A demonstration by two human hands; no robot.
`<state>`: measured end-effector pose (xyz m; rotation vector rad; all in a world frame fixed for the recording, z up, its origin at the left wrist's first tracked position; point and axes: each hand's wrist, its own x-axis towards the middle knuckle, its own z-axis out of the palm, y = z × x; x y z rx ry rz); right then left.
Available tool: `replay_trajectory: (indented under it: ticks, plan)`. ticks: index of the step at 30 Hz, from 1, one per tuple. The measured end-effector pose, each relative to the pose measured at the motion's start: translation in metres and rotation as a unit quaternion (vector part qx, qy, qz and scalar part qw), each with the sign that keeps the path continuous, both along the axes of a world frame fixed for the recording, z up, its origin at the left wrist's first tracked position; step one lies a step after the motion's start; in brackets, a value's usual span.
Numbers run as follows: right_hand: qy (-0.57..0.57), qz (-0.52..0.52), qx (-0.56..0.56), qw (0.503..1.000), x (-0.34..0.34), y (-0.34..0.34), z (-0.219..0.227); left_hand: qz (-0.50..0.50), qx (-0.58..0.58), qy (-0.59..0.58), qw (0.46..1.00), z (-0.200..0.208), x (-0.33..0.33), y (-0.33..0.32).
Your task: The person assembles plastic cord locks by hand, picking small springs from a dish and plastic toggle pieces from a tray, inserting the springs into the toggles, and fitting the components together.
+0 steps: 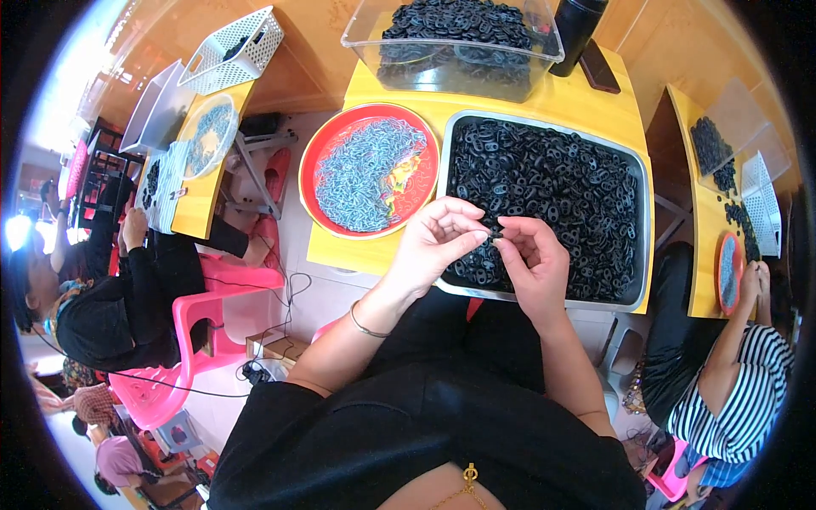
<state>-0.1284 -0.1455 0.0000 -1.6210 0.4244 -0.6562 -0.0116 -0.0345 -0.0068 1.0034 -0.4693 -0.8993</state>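
Dark, flat phone (599,68) with blank screen, lying on the yellow surface (586,106) beside a black bottle (578,34). No labels or signs.

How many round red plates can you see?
2. One big round red plastic plate of blue-grey bits sits left of the metal tray; a smaller one sits on the right-hand table. Others may be hidden.

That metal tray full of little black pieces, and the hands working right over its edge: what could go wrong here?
Three things, perhaps:
1. The left hand and right hand pinch one small black piece above the near rim of the metal tray; if it slips it may drop into the lap.
2. The red plate overhangs the yellow table at its left edge, so a nudge might tip it.
3. The tray is heaped and could spill.
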Motion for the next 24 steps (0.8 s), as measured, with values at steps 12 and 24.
replay_trajectory:
  ticks: [12, 24]
  plan:
    - [-0.002, -0.008, 0.01, 1.0, -0.0003, -0.0008, 0.0012, 0.003, -0.008, -0.007, 1.0, -0.0017, 0.0, -0.0017]
    - [0.02, -0.013, -0.019, 1.0, -0.0019, -0.0043, 0.0009, 0.011, 0.009, -0.069, 0.998, -0.0012, -0.0054, -0.0032]
